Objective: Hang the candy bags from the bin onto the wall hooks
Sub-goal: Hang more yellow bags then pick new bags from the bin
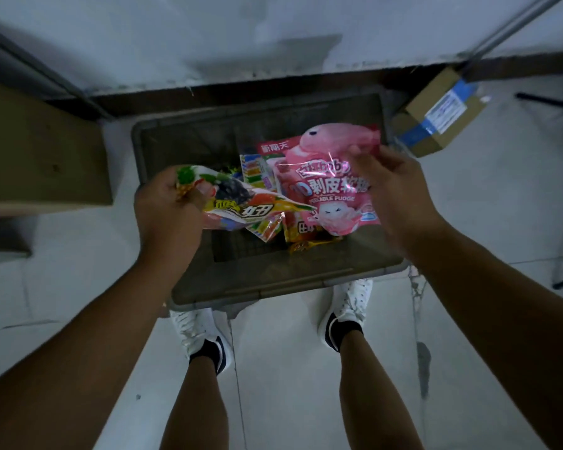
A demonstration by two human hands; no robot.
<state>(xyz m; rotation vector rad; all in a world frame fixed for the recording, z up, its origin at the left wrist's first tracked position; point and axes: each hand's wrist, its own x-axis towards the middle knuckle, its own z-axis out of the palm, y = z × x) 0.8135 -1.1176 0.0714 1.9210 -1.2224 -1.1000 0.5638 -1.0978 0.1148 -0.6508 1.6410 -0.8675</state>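
A person stands over a grey open-topped plastic bin [273, 289] on a pale floor, both bare arms reaching down into it.

The left hand [166, 206] is closed tight around one end of a crumpled, multicoloured fruit-print candy bag [241, 204], near the bin's left edge. The bag's length runs sideways from that fist toward the bin's middle.

The right hand [394, 186] pinches the right side of a glossy pink candy bag with a cartoon face [325, 180], thumb on the front and fingers behind. This bag is lifted flat toward the viewer, over the bin's right half. Its long axis runs from the bin's far edge to its near edge, printed top farthest away.

Both bags are clear of the bin floor. Lower inside lie more sweets: a rainbow-striped packet [255, 170] toward the middle, and yellow and orange packets [306, 240] nearer the front edge.

No hooks are visible. A pale wall [208, 37] rises just beyond the bin's far edge, so hanging probably means lifting forward and up; the pink bag's top already faces that way.

A taped cardboard box [442, 112] sits beyond the far right corner.
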